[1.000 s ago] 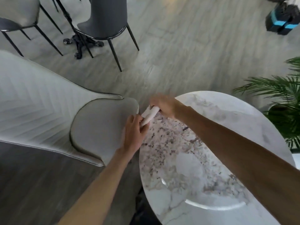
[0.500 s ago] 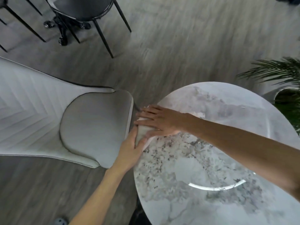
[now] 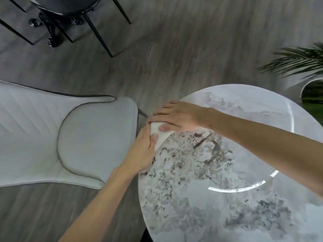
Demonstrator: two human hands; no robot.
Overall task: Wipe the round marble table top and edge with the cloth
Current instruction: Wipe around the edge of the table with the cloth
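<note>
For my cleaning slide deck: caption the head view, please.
Both hands, left hand and right hand, press a folded white cloth against the round marble table's edge, beside a light upholstered chair.

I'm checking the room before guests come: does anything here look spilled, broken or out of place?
Nothing stands out. The dark flecks on the marble table look like its veining. Both hands, left hand and right hand, press the cloth at its edge.

home dining area, marble table [image 3: 227,189], upholstered chair [image 3: 78,137]

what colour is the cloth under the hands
White, folded, pinned at the marble table's left edge: the cloth shows best in the head view.
</note>
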